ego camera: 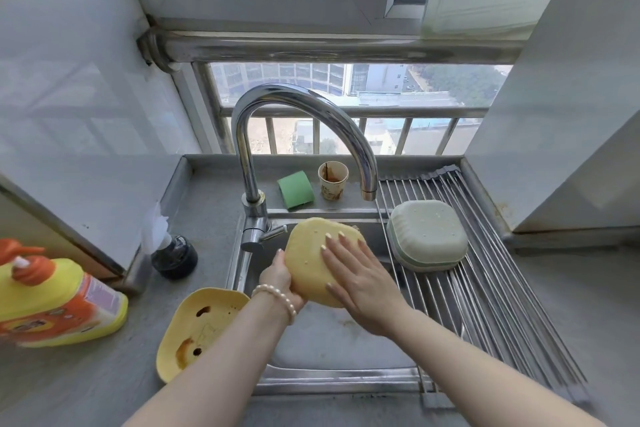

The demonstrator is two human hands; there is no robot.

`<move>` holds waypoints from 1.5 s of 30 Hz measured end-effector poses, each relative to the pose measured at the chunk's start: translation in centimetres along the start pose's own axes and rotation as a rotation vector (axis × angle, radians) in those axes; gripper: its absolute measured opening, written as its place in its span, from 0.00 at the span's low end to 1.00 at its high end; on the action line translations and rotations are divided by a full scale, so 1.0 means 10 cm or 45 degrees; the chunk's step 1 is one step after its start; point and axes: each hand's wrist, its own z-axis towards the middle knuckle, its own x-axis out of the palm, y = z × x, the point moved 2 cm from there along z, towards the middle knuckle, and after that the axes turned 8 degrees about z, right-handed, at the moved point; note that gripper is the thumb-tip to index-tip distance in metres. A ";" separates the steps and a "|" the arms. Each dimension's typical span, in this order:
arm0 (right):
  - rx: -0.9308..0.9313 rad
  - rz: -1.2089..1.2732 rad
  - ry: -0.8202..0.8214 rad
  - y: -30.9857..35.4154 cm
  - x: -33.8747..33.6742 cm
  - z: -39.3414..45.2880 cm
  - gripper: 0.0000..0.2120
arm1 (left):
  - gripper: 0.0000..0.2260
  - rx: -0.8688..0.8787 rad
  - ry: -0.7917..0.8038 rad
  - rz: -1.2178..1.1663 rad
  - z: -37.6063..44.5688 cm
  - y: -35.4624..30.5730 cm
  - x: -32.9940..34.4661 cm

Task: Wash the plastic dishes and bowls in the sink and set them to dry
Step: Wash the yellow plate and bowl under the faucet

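- Two hands meet over the sink (332, 350), both on one yellow bowl (313, 253) held upside down above the basin, tilted toward the person.
- The left hand (280, 282) grips the bowl's near-left edge, fingers curled round the rim and thumb on the outer wall; a bead bracelet (277, 298) circles that wrist.
- The right hand (360, 270) lies flat on the bowl's underside, fingers straight and spread, palm pressing against the plastic.
- The bowl's base has small holes dotted across it.
- A second yellow dish (194, 329) sits on the table (86, 374) just left of the sink, leaning on the sink's rim, its inside streaked with brown stains.
- A pale green bowl (427, 236) rests upside down on the roll-up drying rack (485, 288) that spans the right side of the sink.
- The curved chrome faucet (298, 104) arches over the basin; I can't tell whether any water is running from it.
- Behind the faucet, on the sink's back ledge, a green sponge (295, 191) stands beside a stained paper cup (333, 180).
- At the far left of the table lies a yellow detergent bottle (59, 302) with an orange cap, and near the wall stands a small dark bottle (175, 256).
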 end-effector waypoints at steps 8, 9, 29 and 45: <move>0.016 0.033 0.269 0.09 -0.17 0.58 0.30 | 0.15 0.303 -0.100 0.472 0.00 -0.13 0.08; 0.096 0.054 0.266 0.05 -0.24 0.62 0.30 | 0.15 0.338 -0.126 0.521 -0.01 -0.18 0.08; 1.712 1.163 -0.192 -0.49 -0.36 0.44 0.20 | 0.26 1.252 -0.050 1.934 -0.30 0.00 0.49; 0.545 0.091 -0.254 0.40 0.04 0.41 0.21 | 0.15 0.078 -0.232 0.184 -0.11 -0.10 0.17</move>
